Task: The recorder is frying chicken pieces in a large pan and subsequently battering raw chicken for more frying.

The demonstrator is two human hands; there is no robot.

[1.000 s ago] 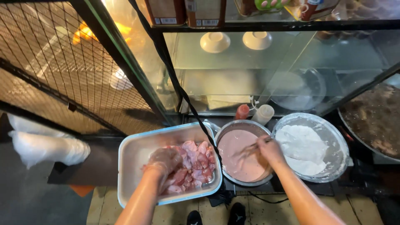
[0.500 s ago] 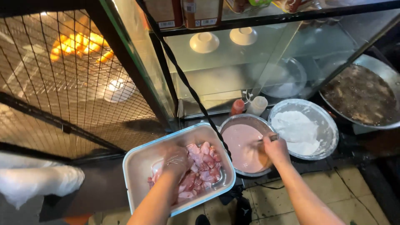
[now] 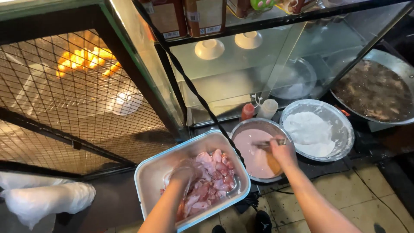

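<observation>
The person's left hand [image 3: 186, 171], covered by a thin clear plastic glove, is sunk among the raw pink meat pieces [image 3: 211, 183] in the white rectangular tub with a pale blue rim [image 3: 151, 172]; its fingers curl loosely over the meat, but whether they grip a piece cannot be told. The meat fills the right-hand half of the tub.

Just right of the tub stands the round metal bowl of pale pink batter [image 3: 248, 146]. The right hand [image 3: 282, 152] is above this bowl's right part, closed around a pair of metal tongs [image 3: 269, 142] that reach left across the batter. A brownish coated piece [image 3: 272, 163] lies in the batter just below that hand.

Right of the batter bowl, touching or nearly touching its rim, is a round metal bowl of white flour [image 3: 315, 129]. Beyond that, further right, a large dark pan of frying oil [image 3: 375, 92] holds browning pieces. Behind the batter bowl stand a small red bottle [image 3: 248, 111] and a white bottle [image 3: 267, 108], in front of a glass display case [image 3: 241, 82].
</observation>
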